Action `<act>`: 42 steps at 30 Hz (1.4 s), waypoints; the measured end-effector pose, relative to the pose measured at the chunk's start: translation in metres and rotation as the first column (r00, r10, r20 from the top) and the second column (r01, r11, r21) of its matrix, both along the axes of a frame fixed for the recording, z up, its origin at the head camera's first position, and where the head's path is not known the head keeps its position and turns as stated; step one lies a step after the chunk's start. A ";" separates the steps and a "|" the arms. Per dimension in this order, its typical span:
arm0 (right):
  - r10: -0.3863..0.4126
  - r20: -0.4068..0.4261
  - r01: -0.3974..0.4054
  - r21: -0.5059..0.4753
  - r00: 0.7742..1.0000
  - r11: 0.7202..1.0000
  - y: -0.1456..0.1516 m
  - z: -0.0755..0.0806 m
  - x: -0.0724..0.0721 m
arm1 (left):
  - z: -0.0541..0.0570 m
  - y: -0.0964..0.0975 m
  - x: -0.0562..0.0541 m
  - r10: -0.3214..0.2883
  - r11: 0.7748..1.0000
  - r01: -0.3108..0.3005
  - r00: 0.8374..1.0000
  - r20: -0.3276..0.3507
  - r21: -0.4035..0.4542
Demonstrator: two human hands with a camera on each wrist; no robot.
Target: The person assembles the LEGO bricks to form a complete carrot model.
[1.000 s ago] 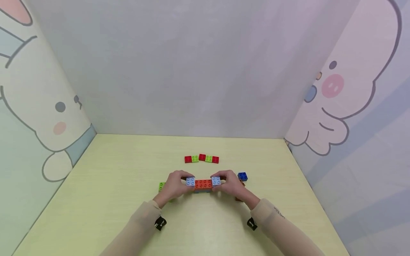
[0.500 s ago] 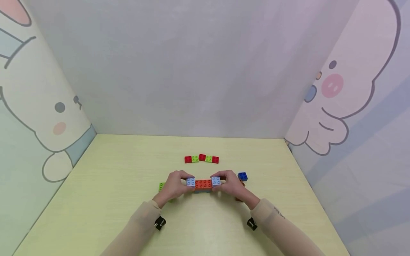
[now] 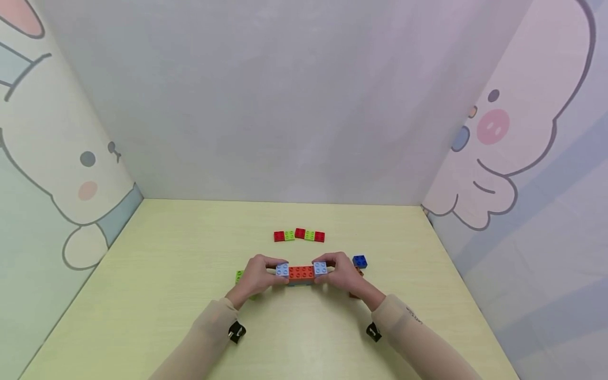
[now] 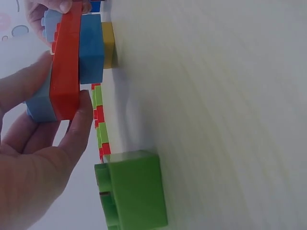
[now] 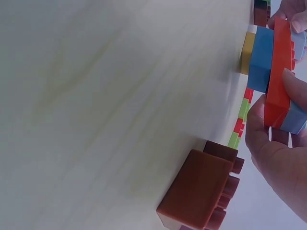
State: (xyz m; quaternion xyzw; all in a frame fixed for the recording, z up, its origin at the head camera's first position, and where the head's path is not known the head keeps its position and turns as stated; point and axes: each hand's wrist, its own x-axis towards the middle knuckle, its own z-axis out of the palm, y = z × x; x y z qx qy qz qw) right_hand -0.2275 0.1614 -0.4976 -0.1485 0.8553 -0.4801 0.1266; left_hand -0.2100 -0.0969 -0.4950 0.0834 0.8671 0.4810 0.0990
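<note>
Both hands are at a small stack of toy building bricks in the middle of the table. My left hand (image 3: 255, 275) pinches the light blue brick (image 3: 282, 270) on the stack's left end, thumb near and fingers far. On the right end, another light blue brick (image 3: 320, 268) is pinched by my right hand (image 3: 339, 273). Both sit on top of a long orange-red brick (image 3: 301, 273), whose studs show between them. Under its middle is a blue brick (image 4: 91, 49), and a yellow brick (image 5: 247, 52) is at the bottom, against the table.
Beyond the stack lies a row of red and lime bricks (image 3: 300, 233). A green brick (image 4: 136, 191) stands beside my left wrist. Brown bricks (image 5: 196, 187) are by my right wrist, with a dark blue brick (image 3: 359, 261) behind them. Printed walls (image 3: 266, 105) enclose the table.
</note>
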 end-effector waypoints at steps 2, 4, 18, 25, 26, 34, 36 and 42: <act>0.000 -0.001 0.000 0.000 1.000 1.000 0.000 0.000 0.000 | -0.001 0.000 0.000 -0.002 1.000 0.002 1.000 0.000 0.002; -0.001 0.000 0.001 0.002 1.000 1.000 0.000 -0.001 0.000 | -0.001 0.000 0.000 -0.004 1.000 0.004 1.000 0.003 0.008; 0.002 0.009 -0.002 0.012 1.000 1.000 -0.001 -0.001 0.002 | -0.005 0.001 0.002 0.031 0.999 -0.031 0.999 0.042 0.015; -0.001 0.003 0.001 0.021 1.000 1.000 -0.002 -0.001 0.001 | -0.004 0.001 0.001 0.034 0.999 -0.035 0.999 0.036 0.009; -0.002 0.004 0.002 0.022 1.000 1.000 -0.002 -0.001 0.001 | -0.004 0.001 0.001 0.036 0.999 -0.036 0.999 0.037 0.009; -0.010 0.008 0.010 0.026 1.000 1.000 -0.002 0.000 0.002 | -0.003 0.001 0.003 0.021 1.000 -0.022 0.999 0.027 0.011; -0.014 0.005 0.014 0.030 1.000 0.999 -0.002 0.000 0.002 | -0.003 0.002 0.003 0.014 1.000 -0.014 1.000 0.019 0.006; -0.021 -0.008 0.021 0.039 1.000 0.999 -0.001 -0.001 0.001 | 0.000 0.001 0.003 -0.010 1.000 0.010 1.000 -0.026 0.006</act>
